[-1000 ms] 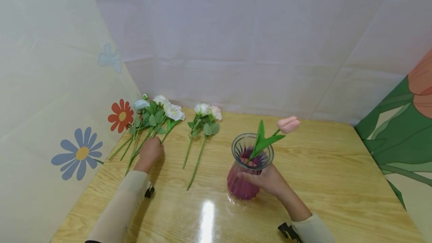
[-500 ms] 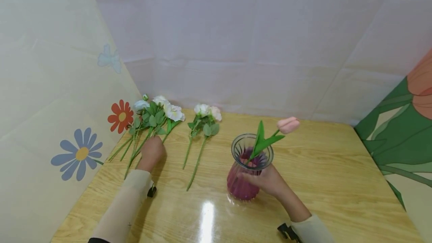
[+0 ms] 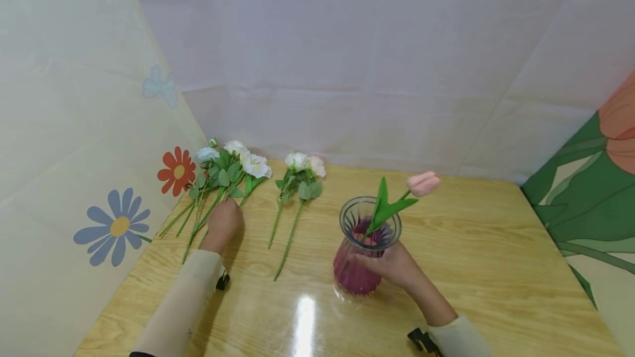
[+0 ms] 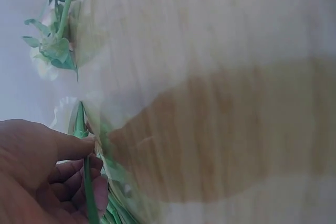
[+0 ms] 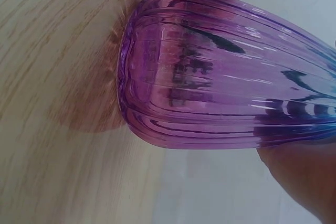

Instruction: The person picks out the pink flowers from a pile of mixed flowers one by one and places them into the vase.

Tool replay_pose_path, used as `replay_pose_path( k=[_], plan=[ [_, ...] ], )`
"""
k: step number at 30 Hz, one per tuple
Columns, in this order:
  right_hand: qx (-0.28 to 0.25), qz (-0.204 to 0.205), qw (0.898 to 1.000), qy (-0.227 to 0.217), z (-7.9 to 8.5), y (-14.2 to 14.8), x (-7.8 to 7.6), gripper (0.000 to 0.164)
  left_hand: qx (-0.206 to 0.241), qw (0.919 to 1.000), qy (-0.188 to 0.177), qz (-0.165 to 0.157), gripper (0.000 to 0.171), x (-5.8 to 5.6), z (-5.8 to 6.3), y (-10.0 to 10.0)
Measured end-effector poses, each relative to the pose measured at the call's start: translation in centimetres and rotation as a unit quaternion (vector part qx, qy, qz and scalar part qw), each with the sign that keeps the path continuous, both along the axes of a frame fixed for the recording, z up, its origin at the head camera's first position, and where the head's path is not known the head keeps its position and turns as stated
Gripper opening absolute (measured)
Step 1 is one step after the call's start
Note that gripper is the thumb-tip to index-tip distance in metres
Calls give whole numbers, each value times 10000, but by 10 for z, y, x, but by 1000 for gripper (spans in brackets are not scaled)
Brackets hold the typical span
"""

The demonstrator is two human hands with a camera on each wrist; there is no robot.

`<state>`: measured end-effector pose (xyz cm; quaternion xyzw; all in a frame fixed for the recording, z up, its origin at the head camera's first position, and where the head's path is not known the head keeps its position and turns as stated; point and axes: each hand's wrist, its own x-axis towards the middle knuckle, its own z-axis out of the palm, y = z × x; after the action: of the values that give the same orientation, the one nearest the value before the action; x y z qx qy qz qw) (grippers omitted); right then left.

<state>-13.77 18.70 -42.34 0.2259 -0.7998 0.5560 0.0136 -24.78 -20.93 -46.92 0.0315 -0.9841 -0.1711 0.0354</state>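
Observation:
My left hand (image 3: 225, 225) is low over the bunch of white and pale-blue artificial flowers (image 3: 233, 161) at the left. Seen from the left wrist, the thumb and fingers pinch a green flower stem (image 4: 90, 192); more stems (image 4: 118, 211) lie just below the fingers. With my right hand (image 3: 397, 263) I grip the side of a ribbed glass vase (image 3: 359, 271), purple below and clearer at the rim. It stands upright on the table. A pink tulip (image 3: 424, 184) with green leaves leans out of it to the right. In the right wrist view the purple vase wall (image 5: 210, 77) fills the middle.
Two rose-like flowers, one white (image 3: 296, 161) and one pale pink (image 3: 316, 166), lie between the bunch and the vase. The wooden table (image 3: 496, 247) meets a pale cloth backdrop (image 3: 347, 70) behind. A printed flower cloth (image 3: 74, 153) borders the left side.
My left hand has shifted very slightly to the right and its wrist has turned a little at the stems. The right hand and the vase have stayed in place.

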Motion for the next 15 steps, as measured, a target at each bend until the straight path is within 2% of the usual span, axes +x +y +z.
replay_pose_path(
  k=[15],
  plan=[
    [41, -4, 10000, -10, 2, 0, 2, 92, 211, 9996, 128, -147, 20, 1, 8, 2]
  ],
)
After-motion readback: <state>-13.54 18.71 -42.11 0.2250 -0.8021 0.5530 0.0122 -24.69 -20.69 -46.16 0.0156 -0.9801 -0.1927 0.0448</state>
